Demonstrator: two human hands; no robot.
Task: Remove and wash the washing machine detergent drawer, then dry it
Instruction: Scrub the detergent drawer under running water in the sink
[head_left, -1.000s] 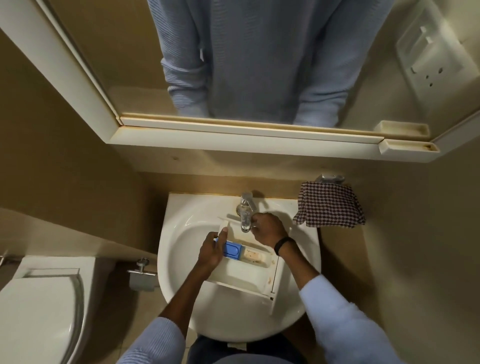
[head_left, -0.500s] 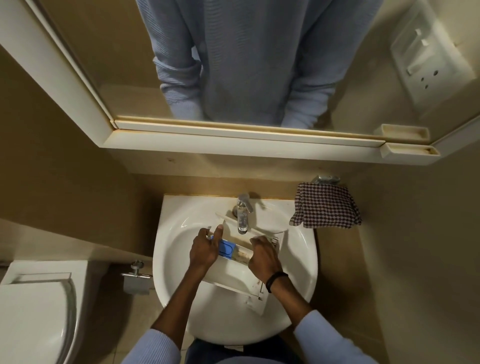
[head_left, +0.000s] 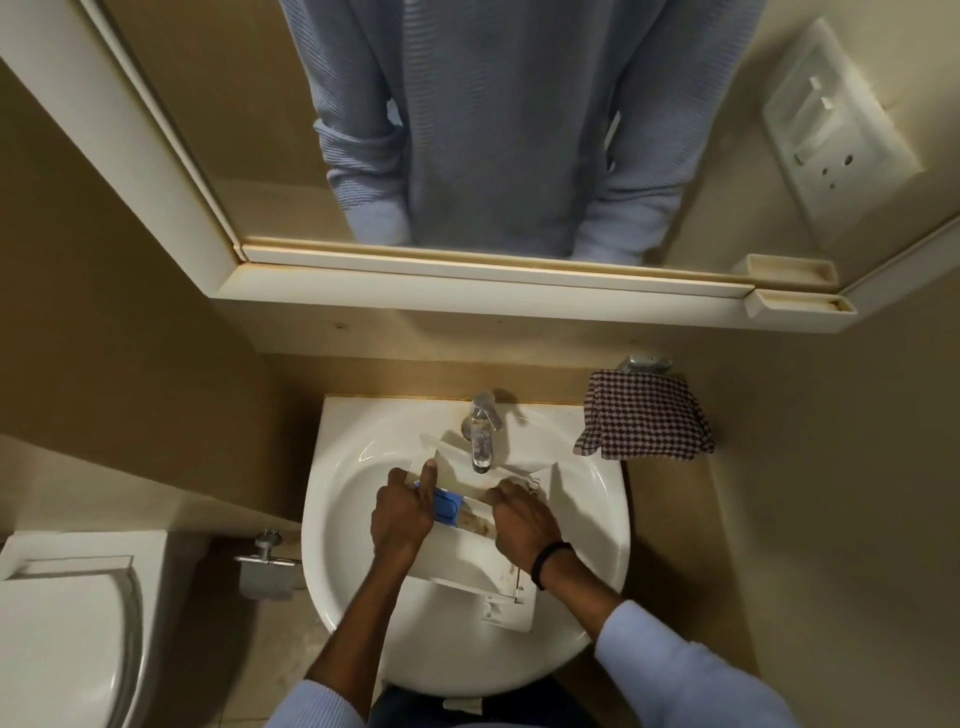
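While detergent drawer (head_left: 467, 566) is lying diagonally in sink (head_left: 337, 545), just under tap (head_left: 482, 431) at 12 o'clock, both hands are holding it. Left hand (head_left: 402, 514) is gripping drawer end at 9 o'clock, fingers curling round wall, one finger sticking straight up beside blue insert (head_left: 447, 505). Right hand (head_left: 522, 525) is clasping side at 3 o'clock, fingers curling over rim. Checked cloth (head_left: 644, 415) is hanging at 2 o'clock from sink.

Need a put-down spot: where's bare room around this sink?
Free: sink bowl left of left hand; ledge left of the tap; bowl nearside of the drawer. Crowded: centre, right hand on drawer under tap; checked cloth right rear.
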